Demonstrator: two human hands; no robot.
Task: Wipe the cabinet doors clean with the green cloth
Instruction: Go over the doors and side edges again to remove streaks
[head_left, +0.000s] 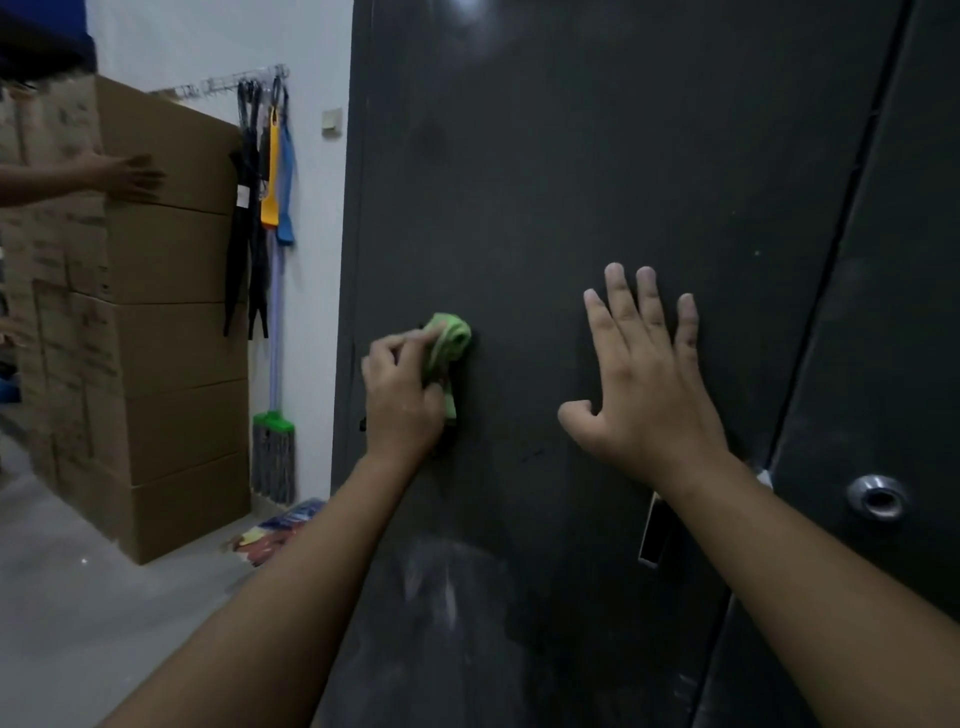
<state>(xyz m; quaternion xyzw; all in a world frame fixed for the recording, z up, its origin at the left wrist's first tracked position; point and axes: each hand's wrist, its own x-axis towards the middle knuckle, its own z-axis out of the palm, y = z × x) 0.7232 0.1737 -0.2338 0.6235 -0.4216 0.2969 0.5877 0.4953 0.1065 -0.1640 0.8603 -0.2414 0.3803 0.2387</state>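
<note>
Cloth (448, 345): bunched, pressed on the door (571, 182) near its left edge.
Left hand (402, 397): curled round the cloth.
Right hand (644, 384): spread flat on the door.
Smears (441, 577): seen directly below the cloth, nearer the left hand.

Main cabinet door (571, 182): matt charcoal grey, marked low down by a pale whitish smear (441, 577) of streaks. Neighbouring cabinet door (893, 312): the same charcoal, with a bright silver lock ring (877, 496). Green cloth (449, 338): plain vivid lime green. Stacked boxes (171, 260): cardboard brown, with faint darker print on one side. Wall (311, 312): white. Floor (78, 597): pale grey. Mop (274, 457): lilac handle, green clamp, grey strands. Hanging items: one orange tool (270, 176), one blue tool (285, 197), black straps (249, 234).
</note>
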